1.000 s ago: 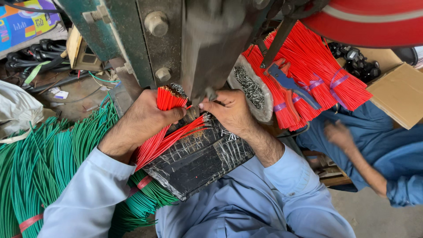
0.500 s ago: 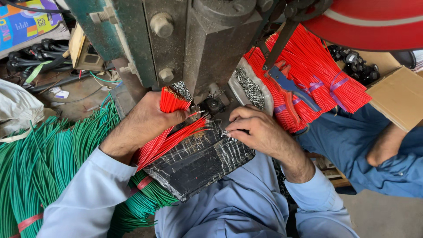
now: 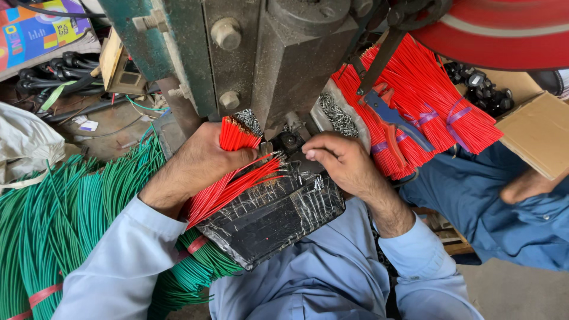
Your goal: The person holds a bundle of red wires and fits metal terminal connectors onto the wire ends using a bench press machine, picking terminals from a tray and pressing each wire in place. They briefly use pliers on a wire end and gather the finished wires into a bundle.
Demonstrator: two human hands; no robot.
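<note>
Where the pale blue sleeves end, the left hand (image 3: 198, 163) is closed round a bunch of red wires (image 3: 234, 178), whose lower ends are lost behind the wrist and whose tips fan out over a black tape-wrapped tray (image 3: 269, 216). The right hand (image 3: 341, 160) rests at the tray's far edge, fingertips pinched together by the press die (image 3: 287, 142); whether they hold a wire is too small to tell. Left lie green wire bundles (image 3: 53, 225), cut off by the frame. Beyond stands the grey-green press (image 3: 261, 59), its top cropped, with tied red bundles (image 3: 427, 106) partly hidden behind a blue lever
</note>
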